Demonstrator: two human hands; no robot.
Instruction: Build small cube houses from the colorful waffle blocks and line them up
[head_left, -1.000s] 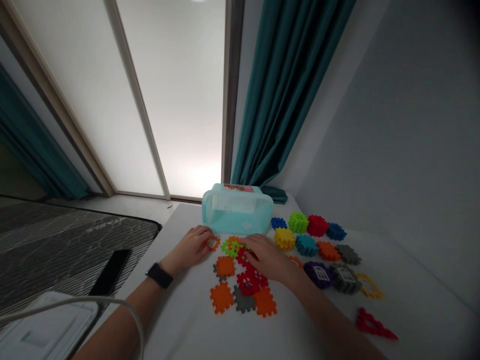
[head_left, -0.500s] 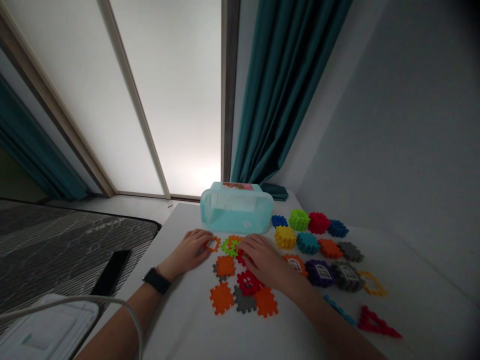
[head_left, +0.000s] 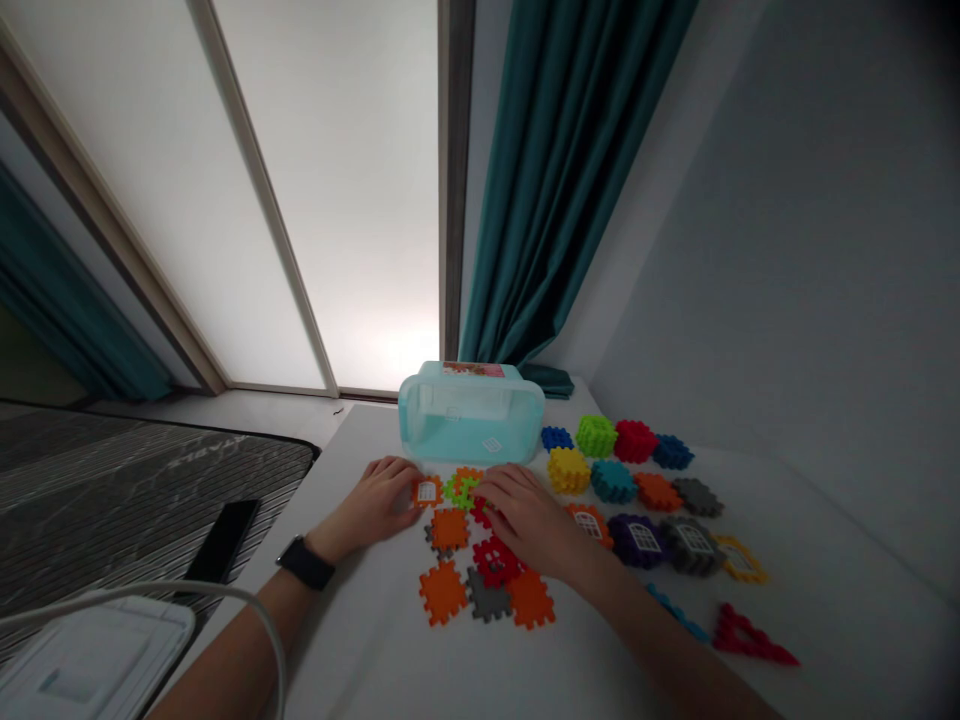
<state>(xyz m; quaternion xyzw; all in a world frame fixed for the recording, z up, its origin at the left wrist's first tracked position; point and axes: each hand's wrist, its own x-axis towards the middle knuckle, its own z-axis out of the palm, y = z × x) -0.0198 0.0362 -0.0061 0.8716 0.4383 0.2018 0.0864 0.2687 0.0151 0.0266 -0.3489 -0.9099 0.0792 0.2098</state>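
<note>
My left hand (head_left: 386, 503) pinches the left edge of an orange interlocking tile with a white window (head_left: 427, 491). Curled low over the table, my right hand (head_left: 529, 520) has its fingers around a red tile (head_left: 481, 512), which they mostly cover. Between my hands a lime-green tile (head_left: 459, 489) lies against an orange one (head_left: 470, 473). Nearer me, an orange tile (head_left: 450, 530) rests partly over a grey one. Below are a red tile with cut-outs (head_left: 496, 561), an orange tile (head_left: 442, 594), a grey tile (head_left: 489, 598) and another orange tile (head_left: 532, 600).
A translucent turquoise bin (head_left: 472, 415) lies on its side behind my hands. Stacked tiles, such as yellow (head_left: 568, 471), lime (head_left: 596, 436) and purple (head_left: 636, 541), stand at right. A red triangle (head_left: 750, 637) lies nearer me. A white cable (head_left: 225, 590) crosses my left forearm.
The orange window tile now lies flatter and squarer beside the lime-green tile, its white window showing more fully. My right hand has barely moved. The view has shifted slightly.
</note>
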